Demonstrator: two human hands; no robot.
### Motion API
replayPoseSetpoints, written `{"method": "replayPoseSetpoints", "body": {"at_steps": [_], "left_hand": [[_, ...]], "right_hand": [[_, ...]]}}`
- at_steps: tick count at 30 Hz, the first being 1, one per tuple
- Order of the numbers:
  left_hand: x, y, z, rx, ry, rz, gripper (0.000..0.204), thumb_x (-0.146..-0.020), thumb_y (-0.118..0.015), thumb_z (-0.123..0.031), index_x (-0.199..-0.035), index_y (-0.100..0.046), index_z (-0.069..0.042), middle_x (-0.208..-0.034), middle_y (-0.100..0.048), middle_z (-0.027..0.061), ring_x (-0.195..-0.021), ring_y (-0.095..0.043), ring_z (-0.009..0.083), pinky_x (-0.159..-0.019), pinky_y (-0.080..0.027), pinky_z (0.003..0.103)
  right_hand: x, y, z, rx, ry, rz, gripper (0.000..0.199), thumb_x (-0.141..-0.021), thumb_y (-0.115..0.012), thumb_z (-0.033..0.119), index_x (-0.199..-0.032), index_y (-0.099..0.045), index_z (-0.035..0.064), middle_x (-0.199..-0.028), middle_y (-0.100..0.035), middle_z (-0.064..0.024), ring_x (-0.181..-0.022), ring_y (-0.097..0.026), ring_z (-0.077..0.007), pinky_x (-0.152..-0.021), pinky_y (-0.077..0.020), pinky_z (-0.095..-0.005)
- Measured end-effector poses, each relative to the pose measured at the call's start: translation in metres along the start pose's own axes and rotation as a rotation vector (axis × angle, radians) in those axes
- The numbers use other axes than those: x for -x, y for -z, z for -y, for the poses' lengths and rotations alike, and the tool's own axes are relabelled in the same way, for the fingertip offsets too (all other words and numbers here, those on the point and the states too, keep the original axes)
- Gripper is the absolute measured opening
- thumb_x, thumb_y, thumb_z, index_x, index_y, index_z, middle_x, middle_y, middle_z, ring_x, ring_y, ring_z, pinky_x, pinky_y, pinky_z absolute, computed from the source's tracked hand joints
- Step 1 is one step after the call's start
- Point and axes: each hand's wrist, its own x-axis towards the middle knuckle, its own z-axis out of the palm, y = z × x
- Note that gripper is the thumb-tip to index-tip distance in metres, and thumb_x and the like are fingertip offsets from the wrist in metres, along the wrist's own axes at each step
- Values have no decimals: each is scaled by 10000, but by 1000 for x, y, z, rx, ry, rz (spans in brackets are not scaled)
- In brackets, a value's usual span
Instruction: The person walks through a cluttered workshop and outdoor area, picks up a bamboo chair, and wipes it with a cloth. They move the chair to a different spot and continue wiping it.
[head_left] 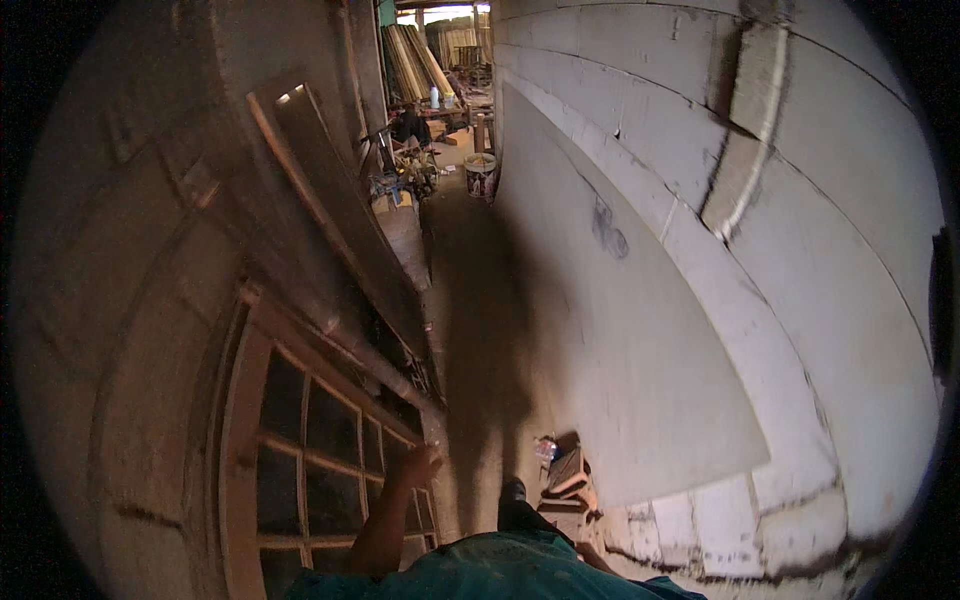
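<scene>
My left hand [415, 465] hangs low at my left side, in front of a wooden window frame [280, 337] with several dark panes. Its fingers look dim and smeared, so their pose and any touch on the frame cannot be made out. Of my right arm, only a small skin-coloured part [594, 557] shows beside my teal shirt [500, 570], and its fingers are hidden. No held thing is visible at either side.
A narrow passage floor [485, 330] runs ahead between a leaning pale sheet [640, 330] and a leaning wooden board [340, 210]. Wooden pieces [567, 475] lie low at right. Farther on stand a bucket [481, 176], cluttered tools [415, 170] and stacked planks [413, 65].
</scene>
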Motion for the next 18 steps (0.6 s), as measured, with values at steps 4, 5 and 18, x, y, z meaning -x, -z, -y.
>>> {"method": "replayPoseSetpoints", "body": {"at_steps": [4, 5, 18], "left_hand": [[-81, -79, 98, 206, 265, 289, 419, -858, -587, -308, -1157, -549, -17, -1091, -599, 151, -989, -586, 245, -792, -479, 376], [-86, -87, 117, 274, 383, 348, 416, -856, -587, -306, -1154, -550, -17, -1088, -600, 150, -987, -587, 244, -791, -479, 375], [-349, -48, 179, 759, 891, 498, 377, -837, -579, -277, -1113, -570, -19, -1047, -610, 141, -958, -593, 236, -774, -480, 366]], "right_hand": [[-126, 119, 162, -48, 261, -148, 219, -895, -527, 269, -1025, -565, 96, -859, -604, -94, -676, -575, -206, -610, -494, -333], [-150, 149, 216, -148, 310, -185, 212, -900, -522, 269, -1018, -569, 99, -854, -605, -93, -670, -576, -207, -607, -495, -334], [-403, 354, 488, -239, 167, -189, 247, -841, -599, 324, -941, -652, 104, -676, -601, -36, -594, -561, -168, -539, -467, -337]]}}
